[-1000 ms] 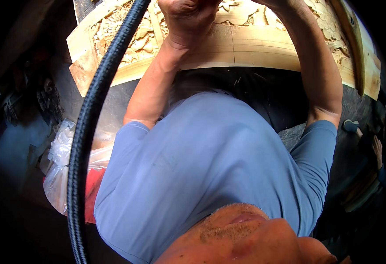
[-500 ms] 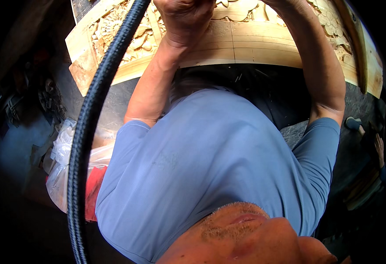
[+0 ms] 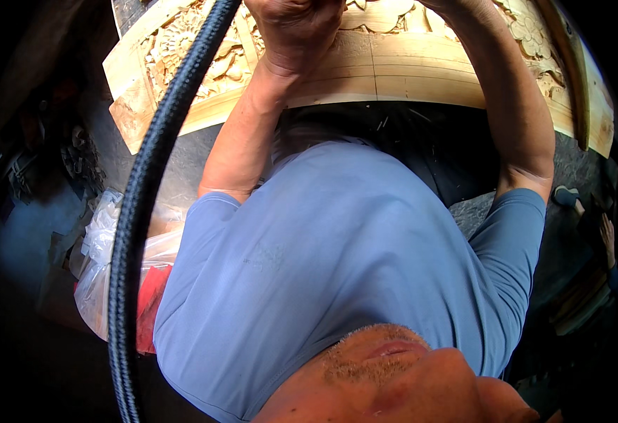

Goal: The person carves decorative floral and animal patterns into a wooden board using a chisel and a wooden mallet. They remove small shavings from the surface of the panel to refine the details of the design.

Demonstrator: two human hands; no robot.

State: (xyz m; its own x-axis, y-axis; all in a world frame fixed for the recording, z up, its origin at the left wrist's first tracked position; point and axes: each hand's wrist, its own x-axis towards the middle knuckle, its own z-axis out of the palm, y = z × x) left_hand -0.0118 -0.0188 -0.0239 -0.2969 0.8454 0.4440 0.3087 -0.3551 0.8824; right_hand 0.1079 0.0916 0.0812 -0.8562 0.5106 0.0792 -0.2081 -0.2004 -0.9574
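A pale wooden panel [image 3: 408,67] with carved flowers and leaves in relief stretches across the top, with ruled lines on its plain near border. Over its near part, left of centre, my left hand [image 3: 298,25] is closed, the back of it toward me. Its fingers curl out of sight at the top edge, and whatever they grip is hidden. My right hand [image 3: 453,5] reaches over the panel further right. Only its wrist end shows; the fingers lie beyond the frame. Carved blossoms [image 3: 531,39] lie to the right of that forearm.
A brown wooden strip [image 3: 570,70] lies across the panel's right end. A thick black braided cable [image 3: 136,197] crosses the left side. A clear plastic bag [image 3: 97,240] with red material [image 3: 152,303] sits at my left. Another person's hand [image 3: 608,240] and shoe [image 3: 566,197] show at far right.
Almost nothing differs. My right forearm has shifted very slightly to the right; my left hand keeps its place on the panel.
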